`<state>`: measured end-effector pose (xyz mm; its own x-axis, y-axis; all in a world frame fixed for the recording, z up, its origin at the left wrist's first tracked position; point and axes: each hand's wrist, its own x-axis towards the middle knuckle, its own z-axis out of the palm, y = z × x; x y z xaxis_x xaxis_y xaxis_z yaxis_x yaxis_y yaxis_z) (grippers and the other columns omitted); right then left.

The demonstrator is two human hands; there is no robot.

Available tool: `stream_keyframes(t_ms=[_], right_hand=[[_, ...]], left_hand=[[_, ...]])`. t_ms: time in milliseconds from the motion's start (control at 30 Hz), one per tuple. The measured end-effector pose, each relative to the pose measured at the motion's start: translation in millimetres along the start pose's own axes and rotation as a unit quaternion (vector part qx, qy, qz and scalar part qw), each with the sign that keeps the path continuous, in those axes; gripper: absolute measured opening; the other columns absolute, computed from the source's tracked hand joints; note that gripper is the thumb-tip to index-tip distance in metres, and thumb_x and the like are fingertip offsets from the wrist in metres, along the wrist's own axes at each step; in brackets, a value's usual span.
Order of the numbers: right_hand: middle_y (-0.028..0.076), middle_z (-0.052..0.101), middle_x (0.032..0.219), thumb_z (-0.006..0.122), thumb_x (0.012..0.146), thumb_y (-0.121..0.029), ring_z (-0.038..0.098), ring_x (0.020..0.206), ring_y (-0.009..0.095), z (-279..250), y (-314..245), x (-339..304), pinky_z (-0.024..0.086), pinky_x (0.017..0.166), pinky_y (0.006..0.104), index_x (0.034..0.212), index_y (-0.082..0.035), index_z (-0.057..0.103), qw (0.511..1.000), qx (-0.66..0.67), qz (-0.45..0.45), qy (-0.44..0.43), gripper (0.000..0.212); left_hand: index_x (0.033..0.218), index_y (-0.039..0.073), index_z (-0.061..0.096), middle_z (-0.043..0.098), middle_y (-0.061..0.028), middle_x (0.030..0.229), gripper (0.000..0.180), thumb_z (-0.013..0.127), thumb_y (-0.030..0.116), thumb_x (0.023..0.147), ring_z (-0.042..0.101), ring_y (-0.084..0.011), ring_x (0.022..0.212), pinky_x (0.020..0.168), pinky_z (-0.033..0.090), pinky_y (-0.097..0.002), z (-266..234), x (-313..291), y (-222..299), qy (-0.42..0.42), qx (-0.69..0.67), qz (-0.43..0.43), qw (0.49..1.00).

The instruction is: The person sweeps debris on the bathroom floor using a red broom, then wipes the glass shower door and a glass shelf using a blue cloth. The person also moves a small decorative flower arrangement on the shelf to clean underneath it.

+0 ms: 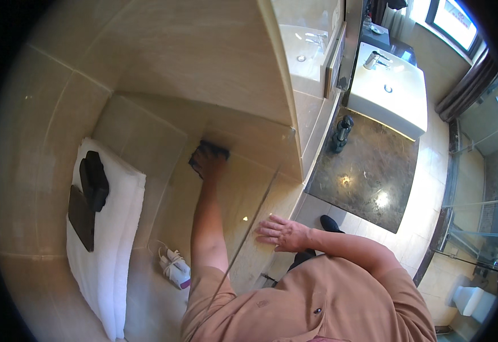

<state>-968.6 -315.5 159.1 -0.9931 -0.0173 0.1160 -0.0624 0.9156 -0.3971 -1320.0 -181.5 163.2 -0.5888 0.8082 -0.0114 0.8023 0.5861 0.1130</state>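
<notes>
My left hand reaches into a beige tiled recess and presses a dark blue cloth against the surface near its back edge. Its fingers lie over the cloth, partly hiding it. My right hand rests flat, fingers spread, on the pale beige ledge at the front of the recess, with nothing in it. Left of my left forearm, a white hair dryer lies with its cord wrapped round it. Further left are folded white towels with a black object and a flat dark piece on top.
Right of the recess, a dark marble counter carries a white basin with a chrome tap and a dark pump bottle. A mirror stands beside it. Glass panels and a curtain are at the far right.
</notes>
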Motion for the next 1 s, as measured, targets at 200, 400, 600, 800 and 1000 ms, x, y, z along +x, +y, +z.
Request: stream_keyframes(t_ms=[200, 400, 600, 800, 1000], right_hand=[[0.006, 0.022, 0.170, 0.058, 0.096, -0.049, 0.016, 0.157, 0.028, 6, 2, 2, 0.007, 0.128, 0.0521, 0.160, -0.016, 0.031, 1.000, -0.023, -0.013, 0.003, 0.077], [0.013, 0.042, 0.157, 0.062, 0.096, -0.039, 0.031, 0.150, 0.031, -11, 8, -1, 0.017, 0.126, 0.0482, 0.144, -0.010, 0.053, 0.997, 0.054, -0.057, 0.021, 0.057], [0.020, 0.070, 0.109, 0.059, 0.100, -0.027, 0.065, 0.105, 0.040, -39, 5, -58, 0.050, 0.094, 0.0472, 0.111, -0.002, 0.071, 0.927, 0.365, 0.042, 0.078, 0.030], [0.016, 0.075, 0.099, 0.055, 0.105, -0.024, 0.072, 0.092, 0.025, -45, 35, -162, 0.056, 0.084, 0.0369, 0.109, 0.002, 0.071, 0.833, 0.437, 0.314, 0.132, 0.031], [0.011, 0.074, 0.091, 0.052, 0.107, -0.024, 0.070, 0.085, 0.017, -27, 66, -229, 0.057, 0.081, 0.0315, 0.105, 0.005, 0.069, 0.742, 0.495, 0.399, 0.212, 0.034]], left_hand=[[0.154, 0.004, 0.039, 0.020, -0.0273, 0.165, 0.082, 0.057, 0.053, 0.091, 0.013, -0.0437, 0.154, 0.120, 0.010, -0.0660, 27, -89, 28, 0.034, 0.051, 0.124, 0.990], [0.147, 0.007, 0.050, 0.029, -0.0266, 0.162, 0.070, 0.063, 0.045, 0.089, 0.022, -0.0447, 0.151, 0.121, 0.015, -0.0637, 3, -188, 88, 0.023, -0.028, 0.209, 0.977], [0.135, 0.007, 0.062, 0.044, -0.0243, 0.153, 0.048, 0.064, 0.028, 0.093, 0.040, -0.0454, 0.142, 0.117, 0.028, -0.0609, 18, -245, 115, 0.084, -0.112, 0.225, 0.964], [0.124, 0.002, 0.063, 0.067, -0.0189, 0.121, 0.033, 0.056, 0.026, 0.102, 0.061, -0.0327, 0.116, 0.101, 0.044, -0.0446, 41, -264, 162, 0.121, -0.483, -0.014, 0.867], [0.139, 0.006, 0.048, 0.060, -0.0010, 0.120, 0.036, 0.050, 0.025, 0.108, 0.057, -0.0134, 0.102, 0.092, 0.046, -0.0315, -46, -244, 212, 0.109, -0.870, -0.143, 0.458]])
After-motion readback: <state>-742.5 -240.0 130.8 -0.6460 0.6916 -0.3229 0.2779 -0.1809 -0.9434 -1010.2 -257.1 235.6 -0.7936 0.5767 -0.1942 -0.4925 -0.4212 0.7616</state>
